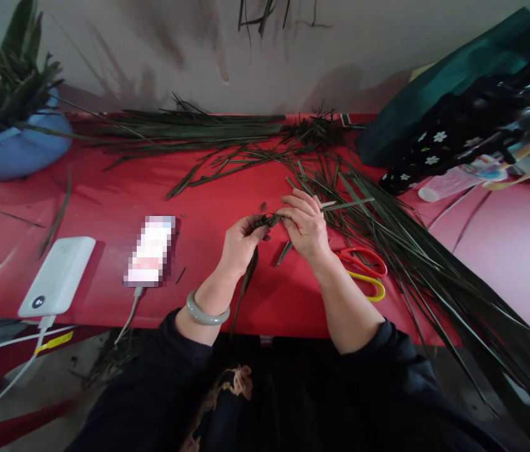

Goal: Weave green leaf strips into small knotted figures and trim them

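Over the middle of the red table [208, 188], my left hand [240, 243] pinches a small dark green piece of woven leaf [268, 220]. A loose leaf tail [248, 276] hangs from it below my fingers. My right hand [306, 227] meets the piece from the other side, thumb and fingertips closed on a leaf strip [352, 203] that appears to pass through and stick out to the right. Just beyond my right wrist lie scissors [363, 261] with one red and one yellow handle loop; their blades are hidden by my arm.
Long leaf strips [415, 251] spread across the right side, with a leaf bundle [189, 129] along the wall. A phone [150, 251] and white power bank [58, 276] lie left. A blue pot [20, 147] stands back left; a green bag [453, 81] and flowered umbrella [438, 141] back right.
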A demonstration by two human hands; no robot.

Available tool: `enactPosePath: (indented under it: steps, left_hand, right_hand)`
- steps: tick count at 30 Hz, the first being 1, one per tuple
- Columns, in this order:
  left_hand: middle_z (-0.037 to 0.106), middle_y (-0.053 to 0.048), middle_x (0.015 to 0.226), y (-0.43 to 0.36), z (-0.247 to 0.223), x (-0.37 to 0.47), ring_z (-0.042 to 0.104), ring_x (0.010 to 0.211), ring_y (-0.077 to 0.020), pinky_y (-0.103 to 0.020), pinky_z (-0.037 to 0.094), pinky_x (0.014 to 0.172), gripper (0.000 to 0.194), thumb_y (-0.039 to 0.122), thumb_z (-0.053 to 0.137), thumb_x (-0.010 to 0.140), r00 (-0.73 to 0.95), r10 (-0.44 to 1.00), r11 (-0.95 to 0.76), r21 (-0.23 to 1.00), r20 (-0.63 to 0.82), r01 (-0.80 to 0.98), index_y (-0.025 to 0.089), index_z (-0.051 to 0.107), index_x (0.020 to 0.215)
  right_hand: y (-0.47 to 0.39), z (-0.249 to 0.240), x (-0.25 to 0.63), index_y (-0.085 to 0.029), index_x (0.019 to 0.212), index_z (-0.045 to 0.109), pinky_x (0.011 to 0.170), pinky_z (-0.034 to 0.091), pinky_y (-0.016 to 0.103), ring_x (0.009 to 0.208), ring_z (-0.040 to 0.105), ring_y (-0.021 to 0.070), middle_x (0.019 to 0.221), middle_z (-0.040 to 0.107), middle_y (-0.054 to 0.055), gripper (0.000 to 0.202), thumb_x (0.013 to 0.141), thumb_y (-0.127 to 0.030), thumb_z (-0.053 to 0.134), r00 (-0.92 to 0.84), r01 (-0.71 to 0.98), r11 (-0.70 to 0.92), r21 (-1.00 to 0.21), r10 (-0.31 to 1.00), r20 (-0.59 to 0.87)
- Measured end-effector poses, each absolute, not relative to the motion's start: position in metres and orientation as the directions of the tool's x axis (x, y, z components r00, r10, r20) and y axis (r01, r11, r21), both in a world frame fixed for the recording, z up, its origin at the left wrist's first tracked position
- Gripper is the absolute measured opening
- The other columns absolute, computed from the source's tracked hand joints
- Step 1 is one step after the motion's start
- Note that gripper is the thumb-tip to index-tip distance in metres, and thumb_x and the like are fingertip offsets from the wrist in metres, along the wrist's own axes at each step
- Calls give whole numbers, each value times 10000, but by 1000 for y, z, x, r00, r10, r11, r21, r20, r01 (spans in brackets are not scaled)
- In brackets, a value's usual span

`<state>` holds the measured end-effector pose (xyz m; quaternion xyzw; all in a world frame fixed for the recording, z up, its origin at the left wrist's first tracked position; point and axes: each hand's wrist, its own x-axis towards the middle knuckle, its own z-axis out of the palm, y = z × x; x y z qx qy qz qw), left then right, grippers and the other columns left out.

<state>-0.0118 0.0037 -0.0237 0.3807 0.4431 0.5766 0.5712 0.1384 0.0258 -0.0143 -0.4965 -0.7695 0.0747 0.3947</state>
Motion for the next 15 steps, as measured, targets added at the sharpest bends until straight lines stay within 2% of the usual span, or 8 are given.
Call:
enactPosePath:
  steps: [4,8,12,15]
  left_hand:
    - [662,-8,754,3,-21,-13,591,604,-87,-252,517,614,279,234,765,596,-22,998,49,928,-62,-369,141,659,837]
    - [649,9,713,1,-19,-14,588,566,-79,-230,506,589,312,267,800,585,10,998,57,893,-59,-446,146,636,820]
    - [639,14,647,0,-15,-16,586,540,-80,-220,503,581,336,319,794,614,124,982,184,837,-139,-516,154,602,836]
    - [628,15,641,0,-13,-18,588,564,-75,-209,501,600,289,305,764,660,205,961,269,788,-184,-553,156,592,839]
  right_hand:
    - [28,-17,139,-242,992,672,1061,296,507,1173,554,248,1047,703,58,204,841,-223,535,-293,640,513,-572,851,436]
    - [30,-19,140,-237,930,684,1028,345,487,994,638,220,988,714,56,185,824,-186,541,-327,574,509,-641,860,391]
    - [30,-17,139,-238,864,695,1014,341,493,908,652,208,886,725,40,191,826,-148,531,-326,589,463,-662,886,330]
    - [30,-16,137,-239,884,692,974,382,446,877,658,195,851,725,31,202,827,-142,525,-321,593,423,-685,905,280]
